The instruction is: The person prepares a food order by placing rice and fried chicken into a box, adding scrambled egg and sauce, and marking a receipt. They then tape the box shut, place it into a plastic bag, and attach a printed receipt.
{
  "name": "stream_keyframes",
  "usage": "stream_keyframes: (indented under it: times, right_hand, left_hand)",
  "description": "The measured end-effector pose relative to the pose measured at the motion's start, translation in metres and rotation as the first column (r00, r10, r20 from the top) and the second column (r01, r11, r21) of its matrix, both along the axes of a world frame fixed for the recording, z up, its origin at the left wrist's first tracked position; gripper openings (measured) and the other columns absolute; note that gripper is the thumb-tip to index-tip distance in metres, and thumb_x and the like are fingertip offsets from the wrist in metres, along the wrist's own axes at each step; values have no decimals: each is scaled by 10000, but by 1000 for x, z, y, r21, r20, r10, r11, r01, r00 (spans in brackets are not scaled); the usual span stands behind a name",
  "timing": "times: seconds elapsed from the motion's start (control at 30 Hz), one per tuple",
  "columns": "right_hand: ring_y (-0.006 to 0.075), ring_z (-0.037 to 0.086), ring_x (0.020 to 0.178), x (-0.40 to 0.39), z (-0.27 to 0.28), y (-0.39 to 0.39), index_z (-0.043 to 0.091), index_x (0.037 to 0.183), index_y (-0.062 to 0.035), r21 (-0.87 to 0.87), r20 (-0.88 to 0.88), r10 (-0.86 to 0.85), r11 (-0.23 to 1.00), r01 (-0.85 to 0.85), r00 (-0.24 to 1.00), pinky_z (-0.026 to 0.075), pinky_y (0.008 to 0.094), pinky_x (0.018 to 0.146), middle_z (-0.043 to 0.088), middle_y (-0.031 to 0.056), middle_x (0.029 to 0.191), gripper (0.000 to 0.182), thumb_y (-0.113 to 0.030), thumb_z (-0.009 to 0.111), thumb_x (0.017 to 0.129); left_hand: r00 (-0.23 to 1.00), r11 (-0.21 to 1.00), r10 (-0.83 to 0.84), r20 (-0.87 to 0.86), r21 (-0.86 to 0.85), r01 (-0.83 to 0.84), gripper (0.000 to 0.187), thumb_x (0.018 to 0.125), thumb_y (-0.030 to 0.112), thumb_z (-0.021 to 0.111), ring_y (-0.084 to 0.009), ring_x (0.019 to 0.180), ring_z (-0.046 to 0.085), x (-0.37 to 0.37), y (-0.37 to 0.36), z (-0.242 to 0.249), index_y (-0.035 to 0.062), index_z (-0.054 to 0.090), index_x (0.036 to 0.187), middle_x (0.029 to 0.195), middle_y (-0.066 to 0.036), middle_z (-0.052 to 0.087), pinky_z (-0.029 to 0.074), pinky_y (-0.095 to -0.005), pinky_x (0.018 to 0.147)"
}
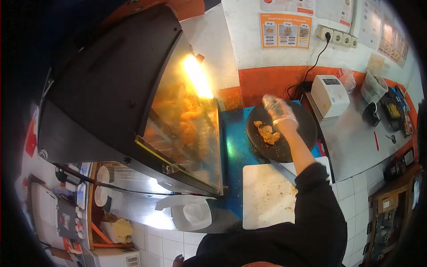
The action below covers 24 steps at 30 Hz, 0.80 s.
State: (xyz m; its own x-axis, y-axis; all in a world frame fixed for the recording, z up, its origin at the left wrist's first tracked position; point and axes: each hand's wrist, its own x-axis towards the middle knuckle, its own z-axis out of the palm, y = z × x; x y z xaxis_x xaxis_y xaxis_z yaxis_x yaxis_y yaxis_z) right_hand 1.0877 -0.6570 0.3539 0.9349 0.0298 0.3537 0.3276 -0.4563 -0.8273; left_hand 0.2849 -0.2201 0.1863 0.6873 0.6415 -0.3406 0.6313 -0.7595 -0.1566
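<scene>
My right hand (pixel 280 115), in a clear plastic glove, hovers over a round dark stone slab (pixel 302 133). Its fingers reach out toward the upper left, slightly blurred, and nothing shows in them. Pieces of fried chicken (pixel 267 133) lie on the slab just below the hand, apart from it. A knife blade (pixel 283 172) rests across the white cutting board (pixel 262 191), partly under my dark sleeve. Crumbs are scattered over the board. Only a small bit of what seems to be my left hand (pixel 178 260) shows at the bottom edge; its fingers cannot be made out.
A lit display warmer (pixel 187 120) with fried food stands left of the slab. Below it is a white plastic bin (pixel 191 216). To the right, a steel counter (pixel 351 142) carries a white label printer (pixel 330 95), a clear tub (pixel 373 86), a red pen (pixel 376 141) and scissors (pixel 391 139).
</scene>
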Motion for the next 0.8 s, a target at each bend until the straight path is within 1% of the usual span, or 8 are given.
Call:
stream_keyframes:
  times: [0.1, 0.2, 0.3, 0.37, 0.5, 0.53, 0.63, 0.8]
  right_hand:
    - [273, 540, 954, -39, 15, 16, 475, 1169, -151, -216, 148, -235, 940, 263, 961, 424, 350, 794, 545, 127, 1084, 462, -265, 626, 747]
    - [277, 527, 990, -45, -2, 37, 372, 1246, -199, -698, -258, -149, 712, -77, 955, 408, 347, 836, 556, 81, 1089, 553, -281, 610, 753]
    - [285, 510, 1012, -24, 22, 10, 359, 1252, -198, -522, -323, 163, 791, -320, 932, 401, 325, 853, 539, 97, 1109, 581, -269, 628, 741]
    - [274, 496, 1033, -15, 16, 10, 386, 1236, -141, 20, 96, -57, 998, 56, 994, 400, 318, 854, 486, 127, 1160, 596, -259, 663, 722]
    - [281, 491, 1049, -40, 10, 46, 372, 1248, -119, -652, -147, -572, 670, 355, 807, 391, 335, 872, 497, 152, 1152, 615, -350, 626, 738]
    - [269, 502, 1043, -18, -23, 33, 405, 1227, -162, -425, -458, -302, 900, 92, 836, 394, 338, 858, 524, 146, 1123, 537, -367, 587, 765]
    - [272, 513, 1033, 4, -40, 3, 405, 1223, -225, -267, -361, 50, 951, -154, 931, 401, 340, 841, 543, 127, 1106, 514, -357, 589, 762]
    - [301, 440, 1110, 32, -61, -40, 409, 1238, -174, -240, -165, -333, 927, 290, 928, 299, 449, 936, 424, 137, 1249, 531, -378, 560, 770]
  left_hand:
    - [1000, 999, -11, -17, -51, 10, 365, 773, 235, 504, -322, 1096, 423, -11, -13, -1, 8, 461, 1056, 1202, -194, 425, 379, -379, 887]
    - [998, 995, -55, 9, -81, 56, 355, 769, 228, 511, -321, 1089, 432, 4, -4, -9, 8, 470, 1045, 1194, -194, 434, 387, -378, 881]
    - [995, 986, -97, 17, -134, 98, 344, 765, 220, 518, -321, 1081, 441, 10, -2, -20, 8, 479, 1034, 1187, -194, 442, 395, -378, 875]
    - [992, 979, -120, 34, -162, 124, 337, 762, 215, 522, -321, 1076, 447, 27, 2, -33, 8, 486, 1026, 1182, -194, 448, 401, -377, 871]
    - [989, 962, -147, 26, -227, 150, 323, 757, 205, 531, -321, 1067, 459, 25, -7, -34, 8, 498, 1011, 1173, -195, 459, 412, -377, 863]
    - [986, 956, -161, 39, -241, 166, 320, 755, 202, 534, -321, 1064, 462, 32, -8, -40, 8, 501, 1007, 1170, -195, 462, 414, -377, 861]
    - [980, 939, -188, 66, -281, 199, 309, 751, 194, 540, -320, 1057, 471, 47, -7, -52, 7, 511, 996, 1163, -195, 471, 423, -376, 855]
    - [974, 904, -206, 91, -363, 225, 292, 744, 182, 552, -320, 1044, 486, 54, -18, -78, 7, 526, 977, 1151, -195, 485, 436, -375, 845]
